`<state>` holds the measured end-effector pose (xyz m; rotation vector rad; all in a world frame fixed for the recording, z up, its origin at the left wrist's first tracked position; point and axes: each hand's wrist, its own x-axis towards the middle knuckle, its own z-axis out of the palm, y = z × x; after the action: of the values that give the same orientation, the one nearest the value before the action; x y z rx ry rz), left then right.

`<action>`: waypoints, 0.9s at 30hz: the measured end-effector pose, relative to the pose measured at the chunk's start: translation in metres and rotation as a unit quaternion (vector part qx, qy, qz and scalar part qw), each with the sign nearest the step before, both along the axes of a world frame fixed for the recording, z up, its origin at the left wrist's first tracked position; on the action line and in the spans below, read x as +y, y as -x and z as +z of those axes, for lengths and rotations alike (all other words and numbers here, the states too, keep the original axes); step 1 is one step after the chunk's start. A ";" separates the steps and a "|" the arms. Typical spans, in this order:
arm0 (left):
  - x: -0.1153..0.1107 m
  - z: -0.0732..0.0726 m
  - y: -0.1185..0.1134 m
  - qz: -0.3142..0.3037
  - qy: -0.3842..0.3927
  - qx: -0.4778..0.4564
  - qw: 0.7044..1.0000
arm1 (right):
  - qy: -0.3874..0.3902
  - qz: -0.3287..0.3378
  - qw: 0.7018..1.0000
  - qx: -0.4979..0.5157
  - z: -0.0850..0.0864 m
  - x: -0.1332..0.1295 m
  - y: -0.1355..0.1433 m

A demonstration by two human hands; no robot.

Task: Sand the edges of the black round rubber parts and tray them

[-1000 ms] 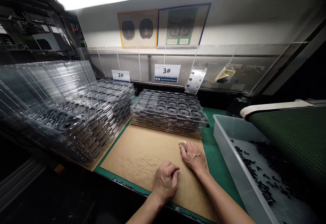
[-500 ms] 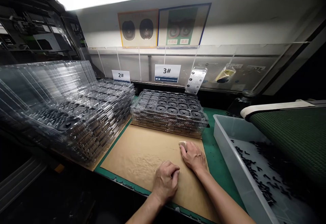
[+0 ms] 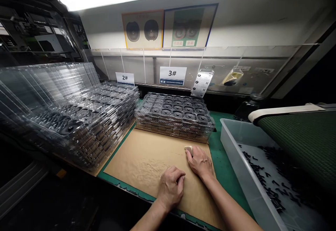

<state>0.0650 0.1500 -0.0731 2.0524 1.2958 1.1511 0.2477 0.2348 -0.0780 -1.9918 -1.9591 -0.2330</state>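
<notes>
My left hand [image 3: 171, 186] rests curled on the brown board [image 3: 149, 147] near its front edge; whether anything is inside its fingers is hidden. Farther right and a little farther back, my right hand [image 3: 200, 161] is closed on a small pale object [image 3: 188, 149] that lies against the board. Behind my hands stands a stack of clear trays [image 3: 174, 113], the top one holding round black parts in many of its pockets. Scuffs and wrinkles mark the board to the left of my left hand.
A taller stack of clear trays [image 3: 99, 119] stands at the left. On the right, a translucent bin [image 3: 236, 157] holds small black pieces, with a green conveyor belt [image 3: 301, 129] above it. Signs 2# [image 3: 125, 78] and 3# [image 3: 173, 75] are behind.
</notes>
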 end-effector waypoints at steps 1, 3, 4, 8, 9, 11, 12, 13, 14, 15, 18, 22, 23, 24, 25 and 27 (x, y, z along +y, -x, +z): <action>0.000 0.000 0.000 0.000 0.000 0.000 1.000 | -0.001 0.000 1.000 0.000 0.000 0.000 0.000; -0.001 0.000 0.000 0.002 0.002 -0.001 1.000 | -0.001 0.001 1.000 0.000 -0.001 0.001 0.000; -0.001 0.000 0.000 0.003 0.002 -0.002 1.000 | -0.002 0.001 1.000 0.001 -0.001 0.001 0.000; -0.001 -0.001 0.000 0.004 0.003 -0.003 1.000 | -0.004 0.001 1.000 0.002 -0.002 0.000 -0.001; -0.001 -0.002 0.000 0.004 0.004 -0.003 1.000 | -0.005 0.001 1.000 0.002 -0.002 0.000 -0.001; -0.001 -0.002 0.000 0.003 0.005 -0.003 1.000 | -0.006 0.002 1.000 0.002 -0.002 0.000 -0.001; 0.000 -0.002 0.000 0.003 0.005 -0.004 1.000 | -0.007 0.002 1.000 0.003 -0.002 0.000 -0.001; 0.000 -0.002 0.000 0.003 0.006 -0.004 1.000 | -0.007 0.002 1.000 0.003 -0.003 0.000 -0.001; 0.000 -0.002 0.000 0.003 0.006 -0.005 1.000 | -0.007 0.002 1.000 0.004 -0.003 0.001 -0.001; 0.000 -0.002 0.000 0.003 0.006 -0.005 1.000 | -0.008 0.002 1.000 0.004 -0.003 0.001 -0.001; 0.000 -0.003 -0.001 0.001 0.007 -0.005 1.000 | -0.008 0.001 1.000 0.005 -0.004 0.002 -0.001; 0.000 -0.003 -0.001 -0.001 0.008 -0.005 1.000 | -0.008 -0.002 1.000 0.005 -0.005 0.002 -0.001; 0.000 -0.004 -0.001 -0.001 0.008 -0.006 1.000 | -0.008 -0.002 1.000 0.005 -0.005 0.002 -0.001; 0.000 -0.004 -0.001 -0.001 0.008 -0.006 1.000 | -0.009 -0.001 1.000 0.005 -0.005 0.002 -0.001; 0.000 -0.003 -0.001 -0.001 0.008 -0.006 1.000 | -0.009 -0.001 1.000 0.005 -0.005 0.002 -0.001; 0.001 -0.003 -0.001 0.000 0.007 -0.007 1.000 | -0.009 0.000 1.000 0.005 -0.004 0.002 -0.002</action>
<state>0.0655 0.1505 -0.0765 2.0313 1.2934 1.1501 0.2493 0.2363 -0.0825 -1.9777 -1.9449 -0.2404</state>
